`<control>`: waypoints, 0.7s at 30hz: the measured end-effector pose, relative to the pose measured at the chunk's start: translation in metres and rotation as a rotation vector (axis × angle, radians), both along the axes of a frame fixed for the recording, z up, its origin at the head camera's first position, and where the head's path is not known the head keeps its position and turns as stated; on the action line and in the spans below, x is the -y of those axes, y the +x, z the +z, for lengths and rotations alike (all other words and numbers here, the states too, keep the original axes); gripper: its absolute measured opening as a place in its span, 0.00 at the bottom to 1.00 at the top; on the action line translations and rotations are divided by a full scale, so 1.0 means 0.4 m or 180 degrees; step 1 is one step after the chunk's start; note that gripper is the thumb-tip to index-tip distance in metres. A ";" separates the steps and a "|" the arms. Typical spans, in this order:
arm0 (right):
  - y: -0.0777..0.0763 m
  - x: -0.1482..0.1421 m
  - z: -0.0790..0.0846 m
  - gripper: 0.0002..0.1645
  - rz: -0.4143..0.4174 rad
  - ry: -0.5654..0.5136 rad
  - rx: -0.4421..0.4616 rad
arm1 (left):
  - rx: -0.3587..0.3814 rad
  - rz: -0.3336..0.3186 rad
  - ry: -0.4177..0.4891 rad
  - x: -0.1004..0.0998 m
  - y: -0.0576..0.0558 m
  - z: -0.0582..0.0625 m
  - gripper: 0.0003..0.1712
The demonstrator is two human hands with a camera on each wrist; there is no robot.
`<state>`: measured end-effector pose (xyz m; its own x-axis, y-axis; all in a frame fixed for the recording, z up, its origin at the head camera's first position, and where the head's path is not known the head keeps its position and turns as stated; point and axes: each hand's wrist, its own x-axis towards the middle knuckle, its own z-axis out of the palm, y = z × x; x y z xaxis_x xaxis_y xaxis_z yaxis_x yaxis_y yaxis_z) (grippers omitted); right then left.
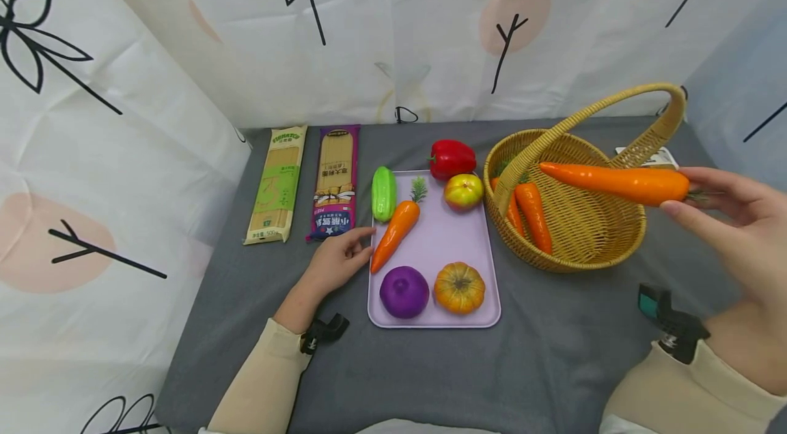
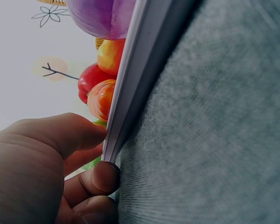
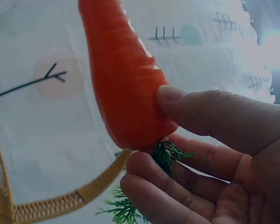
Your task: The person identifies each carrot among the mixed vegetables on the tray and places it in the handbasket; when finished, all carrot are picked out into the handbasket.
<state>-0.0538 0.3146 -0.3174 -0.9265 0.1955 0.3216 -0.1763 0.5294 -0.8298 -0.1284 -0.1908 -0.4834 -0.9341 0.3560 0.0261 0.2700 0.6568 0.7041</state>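
My right hand (image 1: 732,215) pinches a toy carrot (image 1: 621,182) at its thick end, holding it over the wicker basket (image 1: 584,263) with the tip pointing left. Green leaves (image 3: 165,156) stick out among the fingers in the right wrist view. Two more carrots (image 1: 533,217) lie inside the basket. At the left edge of the lilac tray (image 1: 430,242), my left hand (image 1: 338,258) grips the rim between thumb and fingers. On that tray are another carrot (image 1: 395,236), a cucumber (image 1: 384,194), a purple round vegetable (image 1: 404,292), a small pumpkin (image 1: 459,288) and a red-yellow apple (image 1: 464,192).
A red bell pepper (image 1: 452,159) sits at the tray's far edge. Two noodle packs, one green (image 1: 277,184) and one purple (image 1: 335,182), lie left of the tray. The basket's tall handle (image 1: 590,109) arches up below the carrot. Patterned white cloth (image 1: 393,31) hangs behind the grey table.
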 end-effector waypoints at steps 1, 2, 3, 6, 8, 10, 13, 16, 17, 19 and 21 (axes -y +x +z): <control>-0.003 -0.006 -0.003 0.32 -0.0049 0.0053 0.0045 | 0.0000 -0.0003 0.0002 0.000 0.000 0.000 0.21; -0.006 -0.011 -0.006 0.30 -0.0114 0.0099 0.0105 | -0.0001 -0.0005 0.0001 0.000 0.000 0.001 0.21; -0.010 -0.015 -0.009 0.27 -0.0197 0.0179 0.0201 | -0.0004 -0.0006 0.0003 0.000 0.000 0.001 0.21; -0.026 -0.016 -0.016 0.23 -0.0476 0.0474 0.0606 | -0.0019 -0.0009 0.0007 0.000 0.000 0.002 0.21; -0.041 -0.009 -0.018 0.32 -0.0602 0.0691 0.0951 | -0.0022 -0.0007 0.0006 0.000 0.000 0.003 0.21; -0.059 0.001 -0.023 0.40 -0.0627 0.0856 0.1232 | -0.0019 -0.0004 0.0006 0.001 0.001 0.003 0.21; -0.091 0.015 -0.034 0.44 -0.0501 0.0947 0.1460 | -0.0008 0.0005 -0.0003 0.001 0.001 0.003 0.21; -0.120 0.022 -0.052 0.46 -0.0334 0.0961 0.1529 | 0.0004 0.0010 -0.0004 0.001 0.000 0.002 0.21; -0.129 0.021 -0.058 0.46 -0.0274 0.1004 0.1525 | 0.0004 0.0008 -0.0006 0.001 0.000 0.002 0.21; -0.143 0.017 -0.071 0.47 -0.0196 0.1043 0.1522 | -0.0003 0.0000 -0.0006 0.000 -0.001 0.000 0.21; -0.153 0.015 -0.081 0.46 -0.0172 0.1053 0.1510 | -0.0022 -0.0011 -0.0004 0.000 -0.001 -0.001 0.21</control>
<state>-0.1151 0.3085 -0.3497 -0.9757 0.2063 -0.0743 0.2090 0.7719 -0.6004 -0.1288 -0.1909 -0.4839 -0.9327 0.3593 0.0321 0.2771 0.6567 0.7014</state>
